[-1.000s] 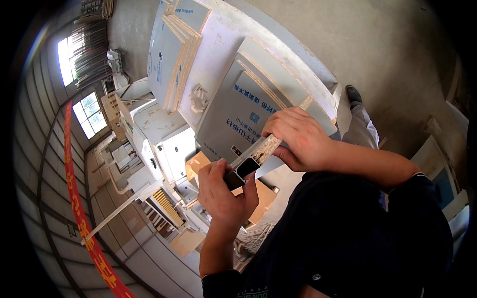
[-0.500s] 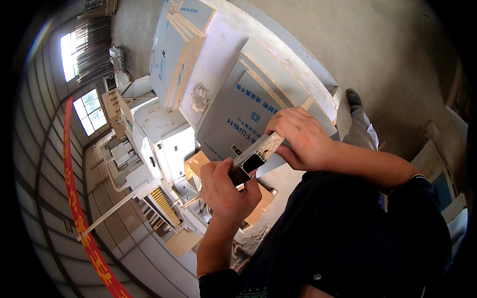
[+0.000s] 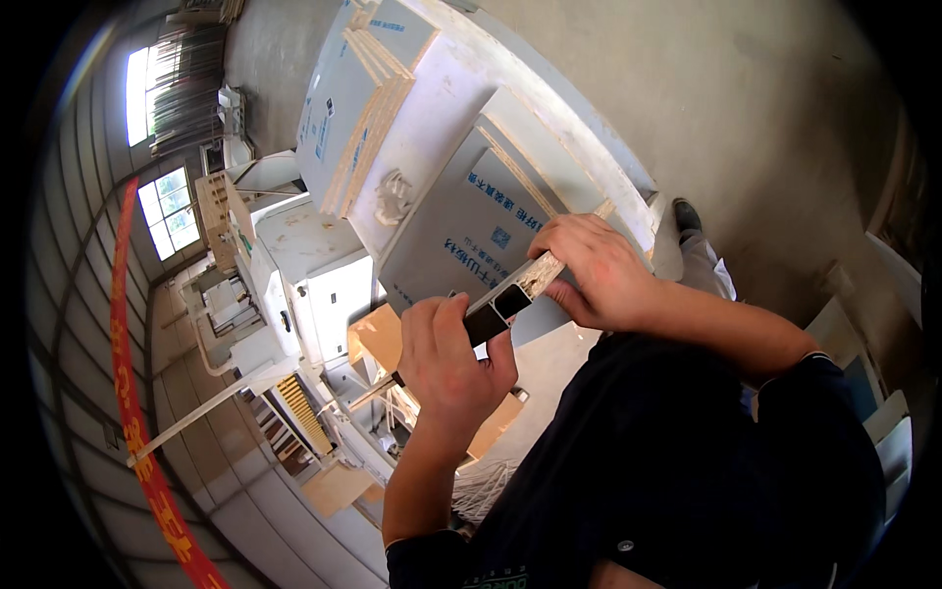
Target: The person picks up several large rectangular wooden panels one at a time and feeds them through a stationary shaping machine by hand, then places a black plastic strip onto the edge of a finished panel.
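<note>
So, up close, the dark metal strip is pinched by the left hand, fingers on top and thumb underneath, while the raw chipboard edge of a board is clamped by the right hand. The hollow end of the strip is turned up toward the wearer, and it looks butted right against the board. Strip and chipboard are lined up on a slant, lower left to upper right, with the left hand definitely nearer the strip; how far its length runs behind can't be told. Beyond that, blue-printed grey panels are laid on a white table, with more boards stacked farther off.
</note>
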`<action>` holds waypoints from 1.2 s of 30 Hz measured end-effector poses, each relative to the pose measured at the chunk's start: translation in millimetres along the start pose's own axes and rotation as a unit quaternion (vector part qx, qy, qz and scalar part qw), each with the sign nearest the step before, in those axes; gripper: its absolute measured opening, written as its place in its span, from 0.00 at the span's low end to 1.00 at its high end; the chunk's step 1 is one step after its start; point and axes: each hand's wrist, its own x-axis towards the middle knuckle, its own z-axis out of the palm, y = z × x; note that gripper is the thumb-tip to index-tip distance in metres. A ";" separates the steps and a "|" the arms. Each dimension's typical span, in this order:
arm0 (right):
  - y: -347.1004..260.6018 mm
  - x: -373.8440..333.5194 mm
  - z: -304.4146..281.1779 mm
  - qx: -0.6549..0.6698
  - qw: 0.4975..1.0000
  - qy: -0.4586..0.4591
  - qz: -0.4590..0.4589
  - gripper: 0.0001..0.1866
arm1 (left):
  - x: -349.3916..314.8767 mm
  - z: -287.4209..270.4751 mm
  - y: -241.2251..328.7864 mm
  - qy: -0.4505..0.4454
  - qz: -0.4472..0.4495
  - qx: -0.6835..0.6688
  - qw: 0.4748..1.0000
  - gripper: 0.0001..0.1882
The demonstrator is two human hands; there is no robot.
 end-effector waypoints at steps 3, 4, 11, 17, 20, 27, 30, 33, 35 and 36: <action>0.7 0.7 -0.8 0.001 1.000 -0.011 0.013 0.20 | 0.0 3.1 -0.6 0.014 0.003 0.003 1.000 0.18; 3.2 -0.9 1.6 0.001 1.000 -0.008 0.007 0.21 | -1.8 4.7 -0.5 0.013 -0.003 -0.003 1.000 0.18; 5.6 4.8 -0.9 -0.029 0.999 -0.033 -0.009 0.19 | 4.6 -8.1 -3.1 0.051 0.021 -0.033 0.998 0.22; 9.8 4.1 2.5 0.035 0.998 -0.046 0.000 0.14 | -19.7 -62.1 -2.0 0.161 0.077 -0.003 0.984 0.25; 12.3 6.5 0.8 0.032 0.998 -0.042 -0.033 0.13 | -62.4 -102.4 -29.0 0.233 -0.035 -0.027 0.971 0.28; 28.5 -4.8 14.2 0.144 0.989 -0.019 0.016 0.22 | -360.8 -68.7 -218.6 0.602 -0.517 -0.399 0.460 0.07; 35.2 0.4 17.6 0.166 0.984 0.058 0.002 0.23 | -429.7 -10.6 -269.8 0.642 -0.523 -0.413 0.379 0.08; 71.8 -3.3 2.4 0.194 0.970 0.142 0.017 0.23 | -477.1 42.1 -320.2 0.594 -0.487 -0.520 0.373 0.13; 77.9 6.8 -3.1 0.231 0.955 0.179 0.039 0.23 | -471.9 65.6 -348.9 0.570 -0.492 -0.534 0.384 0.19; 70.3 16.1 0.7 0.219 0.957 0.187 0.041 0.23 | -477.6 79.4 -364.2 0.540 -0.473 -0.567 0.404 0.20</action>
